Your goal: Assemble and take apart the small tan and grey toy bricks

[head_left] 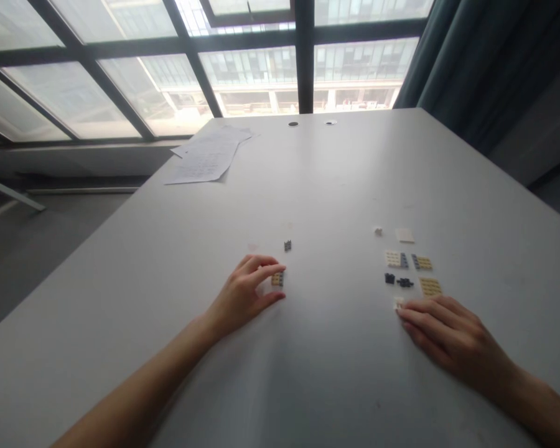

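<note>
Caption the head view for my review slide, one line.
Left hand open around a tan-and-gray piece, right hand at a small white piece, at a white table.

papers [208, 158] lie on a white table [326, 186] near windows [252, 74] and a dark curtain [476, 68].

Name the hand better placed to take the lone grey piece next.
Probably the left hand: the grey piece lies just beyond it; the right hand is farther, at a white piece.
</note>
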`<state>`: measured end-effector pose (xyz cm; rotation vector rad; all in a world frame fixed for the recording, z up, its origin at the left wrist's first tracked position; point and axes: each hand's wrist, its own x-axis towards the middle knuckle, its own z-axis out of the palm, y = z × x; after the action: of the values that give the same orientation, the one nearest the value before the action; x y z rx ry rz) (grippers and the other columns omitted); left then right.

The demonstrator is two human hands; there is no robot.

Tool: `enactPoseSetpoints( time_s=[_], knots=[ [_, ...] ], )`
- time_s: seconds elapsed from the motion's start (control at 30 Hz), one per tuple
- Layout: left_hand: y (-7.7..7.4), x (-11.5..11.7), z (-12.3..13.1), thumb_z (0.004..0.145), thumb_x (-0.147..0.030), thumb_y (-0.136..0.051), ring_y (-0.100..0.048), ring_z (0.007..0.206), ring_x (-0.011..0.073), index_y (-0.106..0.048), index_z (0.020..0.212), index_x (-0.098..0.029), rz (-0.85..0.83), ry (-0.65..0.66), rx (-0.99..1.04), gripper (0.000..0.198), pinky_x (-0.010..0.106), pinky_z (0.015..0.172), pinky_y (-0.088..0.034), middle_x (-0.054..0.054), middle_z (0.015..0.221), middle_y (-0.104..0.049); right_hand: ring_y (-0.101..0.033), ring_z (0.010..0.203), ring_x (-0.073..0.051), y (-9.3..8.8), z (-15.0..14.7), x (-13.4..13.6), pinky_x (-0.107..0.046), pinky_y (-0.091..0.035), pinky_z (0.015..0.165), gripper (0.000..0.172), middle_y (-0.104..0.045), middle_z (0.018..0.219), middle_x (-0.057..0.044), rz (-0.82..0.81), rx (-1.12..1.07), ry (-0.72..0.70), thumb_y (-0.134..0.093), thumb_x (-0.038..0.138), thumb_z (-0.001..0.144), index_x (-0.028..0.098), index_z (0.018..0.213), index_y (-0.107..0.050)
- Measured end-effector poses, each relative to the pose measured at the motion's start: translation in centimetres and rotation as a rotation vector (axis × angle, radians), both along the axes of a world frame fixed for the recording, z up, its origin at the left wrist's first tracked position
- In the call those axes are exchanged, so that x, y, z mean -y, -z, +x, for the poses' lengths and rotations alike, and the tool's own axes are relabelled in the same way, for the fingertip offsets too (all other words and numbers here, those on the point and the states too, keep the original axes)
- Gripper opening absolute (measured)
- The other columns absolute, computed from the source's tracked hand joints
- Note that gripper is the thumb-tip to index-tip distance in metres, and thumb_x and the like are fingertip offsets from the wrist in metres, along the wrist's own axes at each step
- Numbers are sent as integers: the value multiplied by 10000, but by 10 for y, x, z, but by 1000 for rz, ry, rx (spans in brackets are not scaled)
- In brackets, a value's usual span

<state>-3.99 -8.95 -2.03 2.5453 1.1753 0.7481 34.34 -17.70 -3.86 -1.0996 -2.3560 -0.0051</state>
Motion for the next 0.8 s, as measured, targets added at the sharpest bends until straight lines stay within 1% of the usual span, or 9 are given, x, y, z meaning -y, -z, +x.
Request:
enactPoseSetpoints(
  time_s=[0.07, 0.2, 0.27, 0.33, 0.4, 0.47, 0.63, 0.73, 0.8],
  knots=[
    [1, -3, -4, 815, -283, -675, -553, 1030, 219, -622, 1149, -227, -43, 9, -16, 342, 383, 909, -487, 86, 1121, -613, -639, 849, -210, 1, 0, 1, -369, -509, 799, 216, -700, 972, -85, 0, -9, 10, -604, 137, 865, 180, 1064, -676],
    [4, -5, 3, 851, -256, -622, -575, 1001, 209, -656, 1101, -226, -83, 61, 3, 254, 360, 875, -509, 87, 1092, -648, -630, 857, -213, -3, 2, 3, -369, -507, 799, 241, -693, 967, -85, 0, -10, 6, -614, 127, 854, 180, 1083, -669],
    [6, -6, 6, 863, -241, -601, -587, 972, 197, -680, 1042, -218, -82, 76, 31, 197, 337, 856, -516, 83, 1055, -666, -624, 859, -212, -9, -2, -2, -372, -505, 797, 218, -687, 951, -82, -13, -18, 11, -604, 129, 861, 181, 1062, -668],
    [8, -6, 8, 865, -233, -598, -593, 954, 188, -693, 991, -211, -67, 88, 55, 159, 319, 843, -518, 79, 1033, -675, -615, 867, -219, -16, -15, -14, -383, -502, 796, 183, -680, 948, -84, -29, -28, 20, -592, 146, 872, 181, 1036, -664],
    [10, -4, 9, 859, -228, -611, -594, 943, 184, -694, 966, -204, -45, 101, 70, 138, 309, 831, -518, 77, 1023, -679, -604, 908, -230, -21, -40, -34, -395, -500, 810, 191, -670, 998, -97, -82, -16, 11, -581, 177, 884, 174, 1062, -651],
    [12, 0, 9, 852, -222, -624, -593, 932, 182, -690, 963, -198, -26, 111, 74, 131, 303, 819, -518, 76, 1011, -681, -593, 930, -230, -22, -74, -60, -386, -501, 830, 209, -668, 1017, -97, -121, -41, -42, -584, 176, 879, 165, 1078, -646],
    [16, 15, 11, 853, -197, -623, -586, 934, 182, -672, 998, -197, 12, 115, 87, 153, 305, 815, -519, 74, 1019, -677, -559, 1053, -238, -15, -159, -124, -365, -459, 932, 309, -627, 1140, -105, -277, -69, -17, -623, 207, 860, 144, 1162, -615],
    [17, 19, 11, 862, -198, -606, -594, 926, 182, -672, 986, -200, 31, 106, 103, 141, 307, 808, -527, 74, 1002, -678, -541, 1088, -254, -14, -189, -146, -373, -436, 940, 395, -566, 1204, -152, -350, -41, 20, -661, 259, 838, 113, 1198, -587],
    [17, 19, 11, 870, -202, -590, -602, 917, 181, -673, 980, -202, 37, 107, 103, 138, 305, 801, -532, 75, 991, -678, -541, 1068, -256, -14, -199, -154, -373, -432, 920, 312, -573, 1159, -158, -361, 4, -4, -650, 242, 848, 109, 1129, -623]
  ],
)
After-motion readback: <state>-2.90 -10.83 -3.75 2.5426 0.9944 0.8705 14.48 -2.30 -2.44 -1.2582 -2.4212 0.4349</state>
